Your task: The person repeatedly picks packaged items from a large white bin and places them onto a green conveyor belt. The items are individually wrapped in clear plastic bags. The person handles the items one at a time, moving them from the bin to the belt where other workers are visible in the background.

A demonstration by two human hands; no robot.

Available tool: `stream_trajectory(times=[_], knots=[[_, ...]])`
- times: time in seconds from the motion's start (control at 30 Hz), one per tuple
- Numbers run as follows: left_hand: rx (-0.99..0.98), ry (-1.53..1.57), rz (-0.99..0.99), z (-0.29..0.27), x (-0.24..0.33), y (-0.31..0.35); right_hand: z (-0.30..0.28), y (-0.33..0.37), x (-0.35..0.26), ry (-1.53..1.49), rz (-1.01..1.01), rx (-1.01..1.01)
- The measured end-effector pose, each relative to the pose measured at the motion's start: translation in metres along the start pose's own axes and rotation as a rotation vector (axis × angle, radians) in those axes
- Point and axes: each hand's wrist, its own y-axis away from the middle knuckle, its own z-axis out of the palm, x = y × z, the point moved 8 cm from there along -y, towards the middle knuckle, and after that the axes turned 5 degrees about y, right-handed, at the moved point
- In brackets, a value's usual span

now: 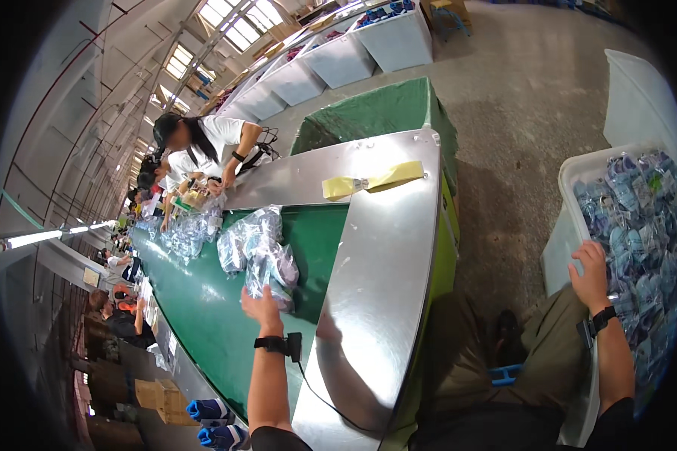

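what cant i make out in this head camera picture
All in the head view:
- Left hand's grip on the nearest bagged shoes: the back of the hand hides the palm side.
- White bin's floor: covered by the heaped shoe packs.
- Green bin's floor: hidden behind the metal counter.
- Farthest workers' hands: too small and blurred.
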Motion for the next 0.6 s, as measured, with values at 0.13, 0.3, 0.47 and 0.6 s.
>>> stream_trajectory(times=[0.13,0.3,0.47,0.6], knots=[[0.012,0.185,-0.465,0.004,-0.064,-0.017,0.001,0.0,-0.002,0.008,-0.017,0.001],[-0.299,0.393,-0.679,0.042,-0.068,0.013,0.005,0.002,0.0,0.004,-0.014,-0.008],[-0.47,0.58,-0.495,0.043,-0.017,0.052,0.01,0.003,0.003,0.005,-0.017,-0.033],[-0.298,0.47,0.182,0.002,0.054,0.099,0.007,0.006,-0.001,0.044,-0.067,0.023]])
